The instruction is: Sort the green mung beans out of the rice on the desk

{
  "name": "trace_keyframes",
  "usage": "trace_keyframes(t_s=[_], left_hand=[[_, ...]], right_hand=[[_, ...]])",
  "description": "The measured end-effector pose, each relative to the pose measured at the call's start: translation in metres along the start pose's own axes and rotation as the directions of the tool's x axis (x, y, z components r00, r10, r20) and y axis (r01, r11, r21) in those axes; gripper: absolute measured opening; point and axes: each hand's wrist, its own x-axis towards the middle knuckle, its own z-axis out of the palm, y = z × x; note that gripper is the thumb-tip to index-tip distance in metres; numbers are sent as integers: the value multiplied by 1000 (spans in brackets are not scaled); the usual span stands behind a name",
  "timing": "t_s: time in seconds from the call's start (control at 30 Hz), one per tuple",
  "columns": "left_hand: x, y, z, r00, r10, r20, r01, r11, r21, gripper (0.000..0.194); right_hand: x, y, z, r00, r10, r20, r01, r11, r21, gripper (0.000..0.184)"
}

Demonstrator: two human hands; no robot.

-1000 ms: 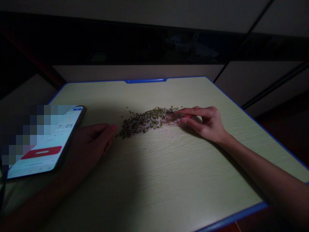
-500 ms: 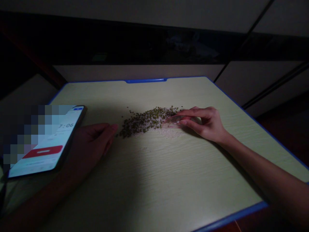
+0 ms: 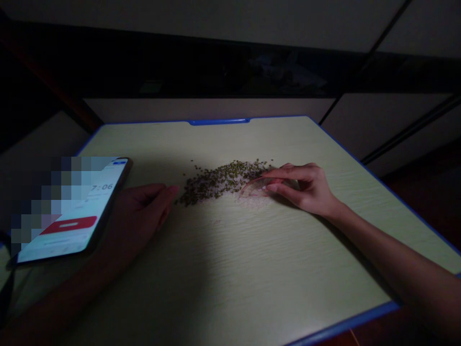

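- While a clear, dish-like piece [image 3: 255,187] is pinched by the right hand [image 3: 314,191] at the right end of the green beans [image 3: 230,171] and pale grains [image 3: 251,202], beans could be scattered by a sudden push.
- The left hand [image 3: 146,209] is curled near the left end; whether anything is gripped cannot be told.
- The pale table [image 3: 230,283] is dimly lit, with a phone [image 3: 77,235] placed left and panels [image 3: 212,108] seen far.

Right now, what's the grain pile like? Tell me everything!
The grain pile is a loose, long heap of small green and whitish grains, like beans and rice, lying across the table. A few green ones stray outside. At its right end, a clear, reddish-edged piece in the right hand seems to touch it.
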Motion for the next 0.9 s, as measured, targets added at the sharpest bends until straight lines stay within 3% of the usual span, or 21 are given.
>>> trace_keyframes(t_s=[0.43,0.9], left_hand=[[-1,5,1,1000,-21,-4,21,1000,-12,39],[-2,11,1,999,-36,13,37,999,-37,37]], right_hand=[[-4,-4,4,996,-40,75,36,998,61,25],[-5,-7,3,977,214,14,-214,976,24,23]])
